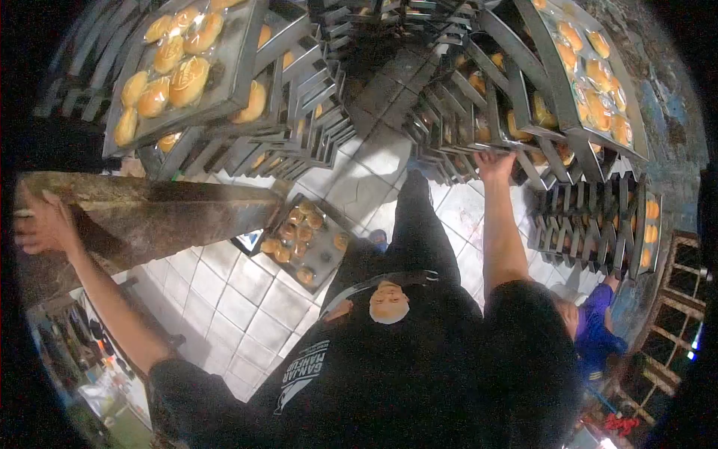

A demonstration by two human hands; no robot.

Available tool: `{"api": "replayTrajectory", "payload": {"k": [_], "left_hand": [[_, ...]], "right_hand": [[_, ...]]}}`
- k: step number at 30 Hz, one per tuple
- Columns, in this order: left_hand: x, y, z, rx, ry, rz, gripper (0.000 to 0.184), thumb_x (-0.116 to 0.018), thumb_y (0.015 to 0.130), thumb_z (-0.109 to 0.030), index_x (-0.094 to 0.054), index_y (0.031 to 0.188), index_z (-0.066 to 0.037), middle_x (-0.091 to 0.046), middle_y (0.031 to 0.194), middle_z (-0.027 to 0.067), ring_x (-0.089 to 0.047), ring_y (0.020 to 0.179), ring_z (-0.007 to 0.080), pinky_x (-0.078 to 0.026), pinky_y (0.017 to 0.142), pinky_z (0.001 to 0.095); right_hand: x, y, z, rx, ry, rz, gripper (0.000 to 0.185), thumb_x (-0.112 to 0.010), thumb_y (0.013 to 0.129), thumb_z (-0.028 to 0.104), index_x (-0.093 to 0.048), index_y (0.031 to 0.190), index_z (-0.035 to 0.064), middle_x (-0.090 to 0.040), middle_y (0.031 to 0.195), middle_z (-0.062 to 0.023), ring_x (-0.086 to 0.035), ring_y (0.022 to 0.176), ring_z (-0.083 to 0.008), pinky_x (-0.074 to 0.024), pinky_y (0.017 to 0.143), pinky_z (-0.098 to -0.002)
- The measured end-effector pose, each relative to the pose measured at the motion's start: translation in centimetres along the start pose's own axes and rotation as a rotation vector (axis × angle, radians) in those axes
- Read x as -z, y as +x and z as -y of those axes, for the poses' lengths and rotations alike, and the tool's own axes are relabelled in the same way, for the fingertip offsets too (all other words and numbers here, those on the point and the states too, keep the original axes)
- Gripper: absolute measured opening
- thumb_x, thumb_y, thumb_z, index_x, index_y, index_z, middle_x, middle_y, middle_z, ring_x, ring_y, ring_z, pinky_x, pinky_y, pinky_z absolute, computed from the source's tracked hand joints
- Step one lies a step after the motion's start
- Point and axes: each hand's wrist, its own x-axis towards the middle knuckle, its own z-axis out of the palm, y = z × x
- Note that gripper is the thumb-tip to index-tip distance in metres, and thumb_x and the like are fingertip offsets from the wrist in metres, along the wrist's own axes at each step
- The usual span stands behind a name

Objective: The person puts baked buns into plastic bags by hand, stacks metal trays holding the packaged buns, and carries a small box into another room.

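Observation:
At the far left, my left hand (46, 223) is stretched out with its fingers spread, over the side of a brown ledge (149, 196), and holds nothing. My right hand (493, 163) is raised to the lower edge of the right stack of metal trays (516, 97); its fingertips bend against a tray edge, and what they grip is partly hidden. Wrapped buns (598, 75) lie on the top tray there. A second tall stack of trays (250, 75) stands at the upper left, with glossy buns (188, 81) on top.
A tray of buns (326, 263) rests on the tiled floor (241, 301) left of my legs. A smaller tray stack (583, 221) stands at the right, and below it is a person in purple and blue (598, 329). A wooden rack (662, 337) is at the far right.

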Motion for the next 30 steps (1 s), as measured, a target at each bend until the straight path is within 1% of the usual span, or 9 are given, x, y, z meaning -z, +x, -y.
{"api": "replayTrajectory", "payload": {"k": [2,7,11,13,14,16,21,24,30], "left_hand": [[0.7,-1.0,0.3,0.05,-0.684,-0.146,0.058,-0.035,0.094,-0.068,-0.032,0.15,-0.05,-0.05,0.127,0.0227,-0.046,0.107,0.0468,-0.036,0.091,0.0628],[-0.4,-0.4,-0.4,0.005,-0.63,-0.162,0.055,-0.035,0.097,-0.063,-0.028,0.15,-0.052,-0.051,0.116,0.024,-0.047,0.101,0.0469,-0.035,0.088,0.0627],[-6.3,-0.2,1.6,-0.046,0.006,-0.117,0.053,-0.036,0.098,-0.062,-0.028,0.149,-0.055,-0.051,0.117,0.0245,-0.047,0.103,0.0483,-0.034,0.091,0.0656],[-0.6,0.7,-0.5,-0.122,-0.384,-0.289,0.052,-0.037,0.098,-0.061,-0.028,0.148,-0.057,-0.051,0.121,0.0234,-0.047,0.105,0.0469,-0.035,0.091,0.0649],[2.7,1.2,-1.7,-0.152,-0.514,-0.347,0.051,-0.037,0.098,-0.061,-0.028,0.148,-0.057,-0.05,0.122,0.023,-0.047,0.105,0.0465,-0.035,0.091,0.0646],[3.4,1.1,-2.1,-0.127,-0.56,-0.386,0.051,-0.035,0.097,-0.064,-0.028,0.147,-0.059,-0.051,0.122,0.0213,-0.047,0.107,0.0455,-0.036,0.09,0.0627],[-2.0,0.6,0.2,-0.033,-0.245,-0.474,0.051,-0.031,0.094,-0.072,-0.03,0.145,-0.062,-0.052,0.123,0.0172,-0.046,0.113,0.0432,-0.038,0.089,0.0578],[-3.4,0.5,2.3,-0.092,0.675,0.022,0.051,-0.028,0.093,-0.074,-0.042,0.14,-0.058,-0.054,0.116,0.0146,-0.05,0.101,0.0386,-0.038,0.084,0.0569],[-8.0,0.0,5.1,-0.216,0.375,-0.382,0.054,-0.031,0.094,-0.074,-0.063,0.116,-0.038,-0.052,0.085,0.0109,-0.045,0.073,0.0289,-0.033,0.068,0.0475]], "right_hand": [[0.7,1.9,0.1,-0.044,-0.014,0.014,0.07,-0.035,0.099,0.066,-0.044,0.137,0.008,-0.048,0.128,-0.013,-0.047,0.12,-0.0317,-0.031,0.112,-0.0626],[0.8,-1.3,0.3,0.013,-0.098,0.011,0.081,-0.029,0.096,0.072,-0.032,0.147,0.0087,-0.055,0.127,-0.016,-0.047,0.128,-0.0331,-0.028,0.116,-0.0609],[4.3,-3.4,1.5,0.072,-0.024,-0.12,0.072,-0.042,0.093,0.072,-0.047,0.126,0.0074,-0.049,0.074,-0.0072,-0.055,0.1,-0.03,-0.0354,0.11,-0.0628],[7.4,-6.0,2.7,0.04,-0.197,-0.096,0.097,-0.034,0.091,0.078,-0.017,0.155,0.0078,-0.019,0.16,-0.0147,-0.026,0.143,-0.0374,-0.027,0.112,-0.0647],[9.8,-6.8,3.2,0.046,-0.19,-0.097,0.097,-0.034,0.091,0.078,-0.017,0.155,0.0078,-0.019,0.16,-0.0147,-0.026,0.143,-0.0374,-0.027,0.112,-0.0647],[14.8,-7.6,4.2,0.027,-0.084,-0.216,0.066,-0.056,0.09,0.067,-0.056,0.123,0.0098,-0.056,0.11,-0.0072,-0.053,0.113,-0.031,-0.0352,0.106,-0.062],[25.3,-12.8,6.9,-0.04,-0.095,-0.149,0.058,-0.046,0.095,0.061,-0.058,0.123,0.0117,-0.047,0.141,-0.0088,-0.047,0.125,-0.0343,-0.0334,0.106,-0.0639],[33.8,-14.7,7.6,-0.015,-0.031,-0.105,0.062,-0.047,0.096,0.059,-0.055,0.13,0.0085,-0.051,0.139,-0.0138,-0.048,0.125,-0.0363,-0.037,0.104,-0.0616],[44.3,-23.7,7.7,0.044,-0.029,-0.237,0.064,-0.054,0.093,0.055,-0.053,0.132,0.0053,-0.056,0.13,-0.0174,-0.051,0.119,-0.0363,-0.0423,0.1,-0.0565]]}}
